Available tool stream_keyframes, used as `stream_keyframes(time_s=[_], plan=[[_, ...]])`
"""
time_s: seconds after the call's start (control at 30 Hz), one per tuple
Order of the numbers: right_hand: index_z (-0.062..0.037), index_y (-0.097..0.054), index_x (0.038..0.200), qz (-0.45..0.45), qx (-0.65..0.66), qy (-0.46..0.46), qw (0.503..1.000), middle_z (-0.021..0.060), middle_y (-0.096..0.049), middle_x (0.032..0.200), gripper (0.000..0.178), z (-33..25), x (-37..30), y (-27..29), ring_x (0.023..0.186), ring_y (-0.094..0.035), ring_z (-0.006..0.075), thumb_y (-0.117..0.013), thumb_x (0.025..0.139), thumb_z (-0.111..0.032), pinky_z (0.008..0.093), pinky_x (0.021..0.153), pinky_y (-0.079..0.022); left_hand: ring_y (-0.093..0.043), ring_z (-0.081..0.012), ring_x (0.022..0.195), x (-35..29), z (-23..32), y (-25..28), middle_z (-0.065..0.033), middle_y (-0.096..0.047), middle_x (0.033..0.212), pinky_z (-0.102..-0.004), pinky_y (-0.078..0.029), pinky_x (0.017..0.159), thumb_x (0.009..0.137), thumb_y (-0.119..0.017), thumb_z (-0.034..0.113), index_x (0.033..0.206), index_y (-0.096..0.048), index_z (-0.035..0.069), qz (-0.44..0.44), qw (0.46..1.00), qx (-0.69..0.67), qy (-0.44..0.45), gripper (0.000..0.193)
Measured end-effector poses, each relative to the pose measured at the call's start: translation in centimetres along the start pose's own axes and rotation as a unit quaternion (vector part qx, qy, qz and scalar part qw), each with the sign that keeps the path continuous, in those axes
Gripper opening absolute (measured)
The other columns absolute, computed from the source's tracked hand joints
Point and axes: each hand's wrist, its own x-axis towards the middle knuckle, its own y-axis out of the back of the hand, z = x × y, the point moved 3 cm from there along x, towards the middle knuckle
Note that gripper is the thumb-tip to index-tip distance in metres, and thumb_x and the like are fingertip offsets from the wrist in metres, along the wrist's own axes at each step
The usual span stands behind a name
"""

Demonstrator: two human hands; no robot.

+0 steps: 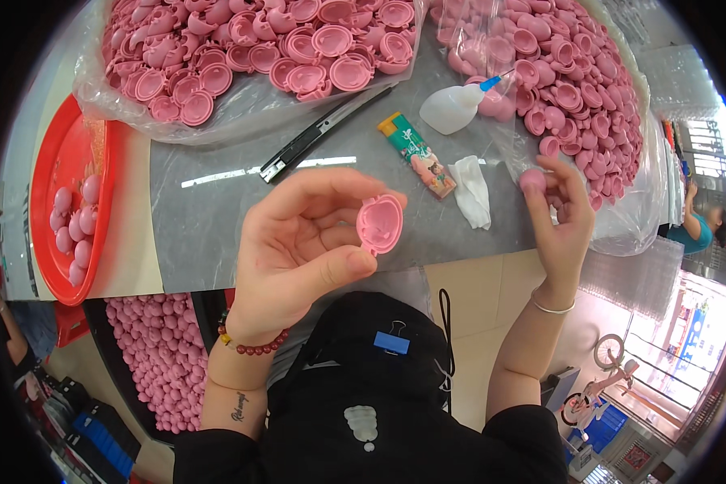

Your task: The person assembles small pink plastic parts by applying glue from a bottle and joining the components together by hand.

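Left hand [298, 242]: pinches a pink hollow plastic half-shell [379, 223].
Right hand [558, 214]: lifts a small pink rounded plastic piece [531, 180].
Nearby: white squeeze glue bottle [453, 107].

On the counter [218, 234], two bags of half-shells lie at the back, left [250, 56] and right [573, 89]. Between them: scissors [323, 133], lighter [418, 155], glue bottle [453, 106], cloth [472, 189]. A tray [56, 161] sits far left.

Black sleeves, red bead bracelet [254, 345], thin silver bangle [552, 307], perhaps a forearm tattoo [239, 406].
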Motion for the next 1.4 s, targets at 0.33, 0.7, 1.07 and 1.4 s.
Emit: stream_keyframes(time_s=[0.33, 0.7, 1.07, 1.4], plan=[[-0.0008, -0.06, 0.096, -0.034, -0.188, 0.104, 0.976, 0.0058, -0.056, 0.082, 0.027, -0.6, 0.6, 1.6, 0.068, -0.049, 0.0103, -0.061, 0.069, 0.0, 0.0211, 0.057, -0.039, -0.061, -0.0191, 0.078, 0.2, -0.1, 0.2, -0.0202, -0.058, 0.096, -0.0272, -0.05, 0.07, 0.076, -0.064, 0.03, 0.109, -0.039, -0.004, 0.016, 0.999, 0.04, 0.024, 0.054], [-0.0005, -0.058, 0.096, -0.145, -0.156, 0.107, 0.971, 0.0066, -0.056, 0.088, 0.032, -1.2, 0.5, 1.2, 0.068, -0.049, 0.0121, -0.058, 0.065, 0.004, 0.0221, 0.058, -0.039, -0.061, -0.0192, 0.079, 0.1, 0.0, 0.0, -0.0247, -0.055, 0.103, -0.0271, -0.049, 0.071, 0.079, -0.062, 0.019, 0.114, -0.035, -0.003, -0.006, 0.998, -0.021, 0.051, 0.05], [0.0028, -0.06, 0.083, -0.075, 0.033, 0.284, 0.955, 0.0068, -0.054, 0.079, 0.045, -8.5, -1.8, -3.0, 0.07, -0.051, 0.0163, -0.07, 0.062, -0.036, 0.0267, 0.061, -0.04, -0.057, -0.0166, 0.092, 0.0, 0.1, -0.1, -0.0161, -0.056, 0.105, -0.0257, -0.046, 0.079, 0.07, -0.062, -0.008, 0.109, -0.046, -0.005, -0.001, 0.999, 0.013, 0.038, 0.042], [-0.0007, -0.063, 0.084, -0.157, 0.014, 0.352, 0.923, 0.0074, -0.058, 0.077, 0.04, -9.8, -0.8, -5.9, 0.068, -0.053, 0.0187, -0.072, 0.058, -0.03, 0.0261, 0.059, -0.04, -0.059, -0.0179, 0.09, -0.3, 0.1, -0.5, -0.0134, -0.058, 0.097, -0.0275, -0.049, 0.078, 0.071, -0.061, -0.009, 0.105, -0.05, -0.006, -0.003, 1.0, 0.025, -0.007, 0.036]])
